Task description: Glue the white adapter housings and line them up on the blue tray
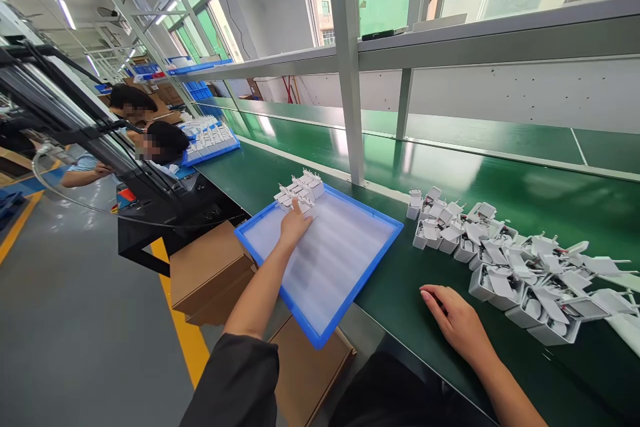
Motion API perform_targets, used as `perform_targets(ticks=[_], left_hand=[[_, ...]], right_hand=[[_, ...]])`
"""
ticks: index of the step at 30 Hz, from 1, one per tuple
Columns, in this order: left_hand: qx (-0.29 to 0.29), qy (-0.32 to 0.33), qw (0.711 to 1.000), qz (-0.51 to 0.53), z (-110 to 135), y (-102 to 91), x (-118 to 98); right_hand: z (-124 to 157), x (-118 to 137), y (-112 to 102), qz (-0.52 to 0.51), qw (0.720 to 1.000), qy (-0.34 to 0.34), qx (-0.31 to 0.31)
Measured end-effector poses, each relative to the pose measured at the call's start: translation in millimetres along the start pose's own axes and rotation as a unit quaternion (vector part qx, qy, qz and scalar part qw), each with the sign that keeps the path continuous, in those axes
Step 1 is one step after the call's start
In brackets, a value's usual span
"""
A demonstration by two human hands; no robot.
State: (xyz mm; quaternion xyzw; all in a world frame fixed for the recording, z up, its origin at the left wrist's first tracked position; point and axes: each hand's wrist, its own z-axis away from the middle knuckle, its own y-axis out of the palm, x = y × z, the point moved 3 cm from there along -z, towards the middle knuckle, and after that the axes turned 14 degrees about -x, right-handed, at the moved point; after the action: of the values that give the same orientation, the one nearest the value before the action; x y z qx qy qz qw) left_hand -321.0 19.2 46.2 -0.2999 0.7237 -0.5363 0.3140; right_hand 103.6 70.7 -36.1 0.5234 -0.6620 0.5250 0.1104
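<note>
My left hand (295, 225) reaches across a blue-rimmed tray (373, 273) with a pale, flat base. Its fingers are closed on one of the small white plastic boxes (306, 185) grouped at the tray's far corner; its grip is partly hidden by the hand itself. My right hand (454, 321) is low over the green worktop, loosely curled with thumb and forefinger apart, holding nothing. Just beyond it, several open white plastic boxes (500, 283) stand in crowded rows, their flaps raised and small parts inside.
Cardboard boxes (213, 270) stand below the worktop's near edge. A grey metal post (350, 80) rises behind the tray and carries a shelf. Farther left, two people sit near another blue tray (213, 147) full of white boxes, beside a black machine frame (150, 213).
</note>
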Motion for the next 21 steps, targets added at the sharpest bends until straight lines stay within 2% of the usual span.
perform_targets(ticks=[6, 13, 18, 21], left_hand=[[0.010, 0.018, 1.000, -0.008, -21, 11.3, -29], [-0.008, 0.008, 1.000, 0.011, -45, 23.3, -64], [-0.021, -0.002, 1.000, 0.015, -48, 18.7, -72], [-0.015, 0.014, 1.000, 0.017, -46, 12.0, -78]], right_hand=[[-1, 3, 1, 0.007, 1.000, -0.015, 0.004], [0, 1, 6, 0.004, 0.999, -0.036, 0.003], [-2, 2, 9, 0.007, 0.999, -0.048, 0.001], [-5, 9, 8, 0.015, 0.997, -0.069, -0.008]])
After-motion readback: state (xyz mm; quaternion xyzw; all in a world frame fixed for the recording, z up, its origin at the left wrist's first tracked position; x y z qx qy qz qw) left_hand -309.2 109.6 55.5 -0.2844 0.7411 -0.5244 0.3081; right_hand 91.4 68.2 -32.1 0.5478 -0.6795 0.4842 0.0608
